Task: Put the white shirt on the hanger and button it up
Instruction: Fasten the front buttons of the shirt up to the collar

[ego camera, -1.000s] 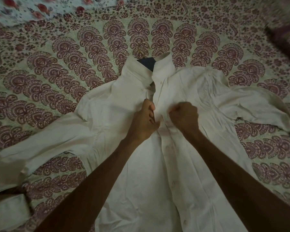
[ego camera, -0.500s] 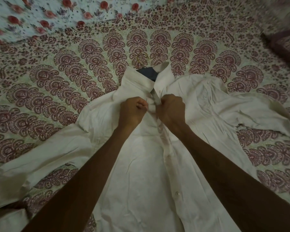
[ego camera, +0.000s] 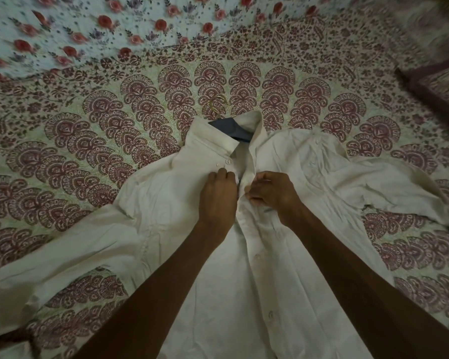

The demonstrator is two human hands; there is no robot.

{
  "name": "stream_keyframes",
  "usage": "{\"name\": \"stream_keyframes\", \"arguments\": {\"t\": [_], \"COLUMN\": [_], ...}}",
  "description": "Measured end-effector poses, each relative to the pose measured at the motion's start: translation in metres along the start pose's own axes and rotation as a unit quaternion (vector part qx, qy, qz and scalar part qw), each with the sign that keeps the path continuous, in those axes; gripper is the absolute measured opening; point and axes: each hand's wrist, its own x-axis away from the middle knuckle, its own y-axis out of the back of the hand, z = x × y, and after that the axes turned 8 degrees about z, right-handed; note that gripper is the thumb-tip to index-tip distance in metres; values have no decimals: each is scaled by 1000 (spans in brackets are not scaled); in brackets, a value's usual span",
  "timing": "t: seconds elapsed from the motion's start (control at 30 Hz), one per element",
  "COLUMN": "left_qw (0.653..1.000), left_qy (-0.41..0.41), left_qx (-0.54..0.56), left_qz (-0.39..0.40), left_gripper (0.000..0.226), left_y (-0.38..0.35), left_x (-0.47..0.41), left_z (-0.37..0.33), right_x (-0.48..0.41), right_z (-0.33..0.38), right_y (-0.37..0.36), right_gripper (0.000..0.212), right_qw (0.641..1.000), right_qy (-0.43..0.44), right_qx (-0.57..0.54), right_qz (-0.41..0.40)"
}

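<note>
The white shirt (ego camera: 166,203) lies front-up on the bed with its sleeves spread to both sides. A dark blue hanger (ego camera: 231,129) shows inside the open collar, and its gold hook (ego camera: 218,102) sticks out above. My left hand (ego camera: 218,195) grips the left edge of the front opening just below the collar. My right hand (ego camera: 272,193) pinches the right edge beside it. The two hands almost touch. Two small buttons (ego camera: 224,163) show on the left collar area, and more run down the closed placket (ego camera: 257,256) below my hands.
The bed is covered by a maroon-and-cream patterned spread (ego camera: 101,141). A pale floral sheet with red roses (ego camera: 88,29) lies at the far left. A dark-edged pillow (ego camera: 441,89) sits at the far right.
Both hands have moved up the shirt front from mid-chest to just below the collar. The view has tilted so more of the floral sheet shows.
</note>
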Motion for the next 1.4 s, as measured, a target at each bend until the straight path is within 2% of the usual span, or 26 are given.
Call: {"name": "stream_keyframes", "arguments": {"t": [0.1,0.17,0.23,0.3,0.37,0.47,0.63,0.77,0.87,1.03,1.23,1.4], "left_qw": [1000,999,1000,993,959,890,816,770,776,779,747,736], "left_qy": [-14,-5,5,21,76,150,182,206,207,211,229,221], "left_qx": [-19,-7,2,112,269,423,540,595,585,574,604,618], "left_qz": [4,38,20,24,45,84,102,105,117,138,157,164], "left_gripper": [29,21,13,9,7,9,8,11,9,9,6,7], "left_y": [0,4,3,5,12,23,22,15,14,14,14,17], "left_x": [-3,-4,-6,-9,-14,-17,-14,-16,-17,-22,-26,-26], "left_z": [-3,-7,-4,3,10,17,19,20,16,14,18,20], "right_x": [-2,-1,4,8,10,9,7,-3,-7,-7,-1,-1], "right_z": [0,1,4,4,5,7,14,12,7,8,8,3], "right_y": [-1,0,0,-1,-3,-7,-14,-12,-10,-10,-4,0], "right_gripper": [17,20,17,11,7,10,9,15,18,22,22,17], "right_qw": [1000,998,997,999,1000,998,995,974,963,967,998,995], "right_qy": [-21,-31,-31,-13,15,49,72,128,146,155,61,85], "right_qx": [0,-40,-70,-44,-13,17,61,174,213,191,-20,-50], "right_qz": [-16,-28,-15,-12,-18,-23,-37,-64,-79,-68,-25,20]}}
